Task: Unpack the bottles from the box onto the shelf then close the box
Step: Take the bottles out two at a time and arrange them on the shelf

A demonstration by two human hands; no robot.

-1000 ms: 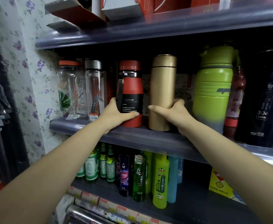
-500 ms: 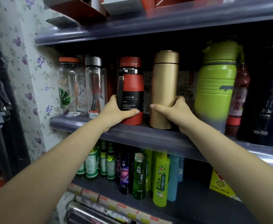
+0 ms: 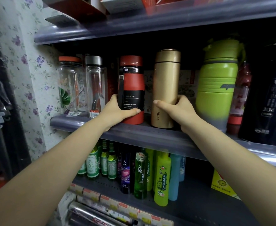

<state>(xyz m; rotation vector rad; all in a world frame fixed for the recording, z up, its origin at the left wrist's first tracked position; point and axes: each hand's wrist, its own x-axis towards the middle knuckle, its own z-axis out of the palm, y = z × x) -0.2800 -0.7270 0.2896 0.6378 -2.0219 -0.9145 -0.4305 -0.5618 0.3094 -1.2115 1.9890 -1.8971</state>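
Curling our left hand (image 3: 117,111) round the red bottle (image 3: 131,90) and our right hand (image 3: 179,110) round the gold flask (image 3: 165,85), we hold both low on their bodies. Both stand upright, side by side, on the middle shelf (image 3: 150,136), between two clear bottles (image 3: 83,84) and a green jug (image 3: 215,84).

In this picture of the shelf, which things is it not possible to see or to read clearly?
All in the head view:
- The box to be unpacked: outside the frame.
- Fingers of the left hand: hidden behind the red bottle.
- Fingers of the right hand: partly hidden behind the gold flask.
- Small print on the red bottle's black label: too small to read.
- Dark bottle: cut by the right edge.
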